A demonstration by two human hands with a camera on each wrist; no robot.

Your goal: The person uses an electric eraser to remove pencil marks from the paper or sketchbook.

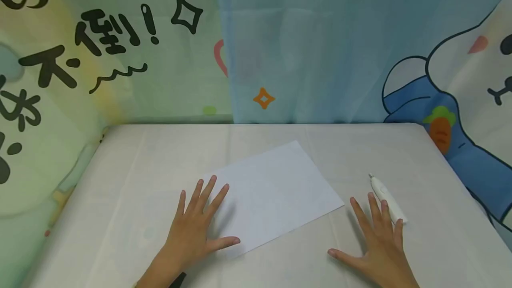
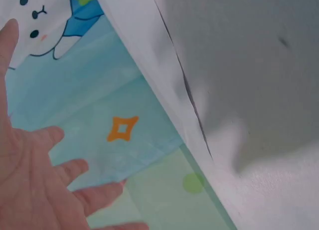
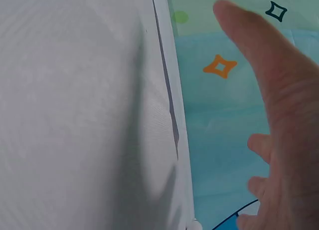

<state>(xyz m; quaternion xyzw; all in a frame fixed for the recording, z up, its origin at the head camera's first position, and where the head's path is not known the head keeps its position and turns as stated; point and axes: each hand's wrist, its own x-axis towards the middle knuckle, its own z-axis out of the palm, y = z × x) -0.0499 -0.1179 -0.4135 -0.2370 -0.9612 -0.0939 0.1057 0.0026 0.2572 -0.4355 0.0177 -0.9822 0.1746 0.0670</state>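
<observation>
A blank white sheet of paper (image 1: 276, 190) lies at an angle on the white-covered table. Over its left corner, my left hand (image 1: 192, 230) is spread with straight fingers and holds nothing; a shadow falls on the sheet beside it. My right hand (image 1: 378, 243), also spread and holding nothing, is to the right of the paper. Close by its fingertips lies a white pen-shaped tool (image 1: 388, 199) with a narrow tip, partly covered by the fingers. Both wrist views show the palm side of a hand and the paper's edge.
White cloth covers the table (image 1: 120, 217). Behind it hangs a printed curtain (image 1: 304, 57) in green and blue, with dark lettering at left and a cartoon animal (image 1: 476, 92) at right. Something dark (image 1: 178, 280) shows under the left wrist.
</observation>
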